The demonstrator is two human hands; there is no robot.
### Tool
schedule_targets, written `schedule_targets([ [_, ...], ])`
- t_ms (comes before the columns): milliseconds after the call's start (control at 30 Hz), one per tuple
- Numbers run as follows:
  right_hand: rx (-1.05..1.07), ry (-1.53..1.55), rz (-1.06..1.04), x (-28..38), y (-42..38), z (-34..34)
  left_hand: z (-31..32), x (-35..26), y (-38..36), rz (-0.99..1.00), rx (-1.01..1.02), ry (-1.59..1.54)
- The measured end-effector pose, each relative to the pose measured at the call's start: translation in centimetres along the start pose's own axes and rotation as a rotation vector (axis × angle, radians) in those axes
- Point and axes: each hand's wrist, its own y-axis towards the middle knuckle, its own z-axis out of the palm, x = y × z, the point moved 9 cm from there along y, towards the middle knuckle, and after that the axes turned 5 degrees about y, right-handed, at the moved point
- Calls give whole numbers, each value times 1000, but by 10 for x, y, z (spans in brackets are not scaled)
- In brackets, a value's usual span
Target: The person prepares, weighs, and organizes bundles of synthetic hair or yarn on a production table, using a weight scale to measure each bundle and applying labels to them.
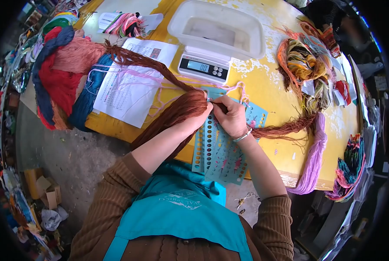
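Observation:
A thick hank of brown thread hangs over my left forearm and off the table's front edge. My left hand is closed around the looped top of this hank, with most of its fingers hidden beneath the strands. Right against it, my right hand pinches at the loop's end. A small pale bit shows between the fingertips, too small to name. Under both hands lie teal cards with rows of punched holes. Loose brown strands run rightward from behind my right wrist.
A digital scale reading 0.0 carries a clear plastic tub. Printed sheets and a pile of red and blue hanks lie left. On the right are mixed orange yarn and a lilac hank over the table edge.

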Motion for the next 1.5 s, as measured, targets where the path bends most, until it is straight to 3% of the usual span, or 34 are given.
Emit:
schedule_targets([
  [67, 7, -81, -43, 3, 0, 1, -11, -27, -4, 266, -169, 339],
  [100, 7, -80, -44, 4, -1, 2, -17, -38, -6, 266, -169, 339],
  [167, -1, -42, 17, 3, -1, 1, -4, -14, -13, -280, 157, -112],
  [233, -3, 30, 26, 1, 0, 0, 8, 1, -19, -450, 264, -652],
  [300, 6, 114, 53, 0, 1, 0, 4, 2, -19, -413, 213, -785],
  [367, 10, 127, 63, -4, 0, 0, 6, -4, -18, -339, 318, -664],
  [633, 25, 108, 52, -13, 0, 1, 7, -4, -11, -241, 357, -541],
  [700, 42, 15, 47, -12, 3, 3, 0, -10, -6, -192, 365, -60],
  [833, 129, -191, 129, -1, 9, 4, -29, -27, -4, 116, 232, 390],
  [867, 127, -191, 130, -4, 9, 4, -35, -12, -5, 0, 210, 332],
  [933, 179, -258, 107, -10, 9, 8, -41, 47, 2, 62, 26, 40],
  [1000, 175, -241, 101, -12, 11, 7, -52, 64, 5, 102, 4, 14],
  [1067, 174, -221, 92, -11, 12, 8, -60, 34, -17, -240, 168, -238],
  [1200, 189, -256, 160, -13, 13, 10, -54, 30, -20, -456, 223, -465],
  [1400, 173, -306, 210, -6, 11, 10, -45, 19, -20, -327, 217, -467],
  [1500, 151, -323, 220, 1, 12, 11, -35, 20, -21, -388, 289, -624],
])
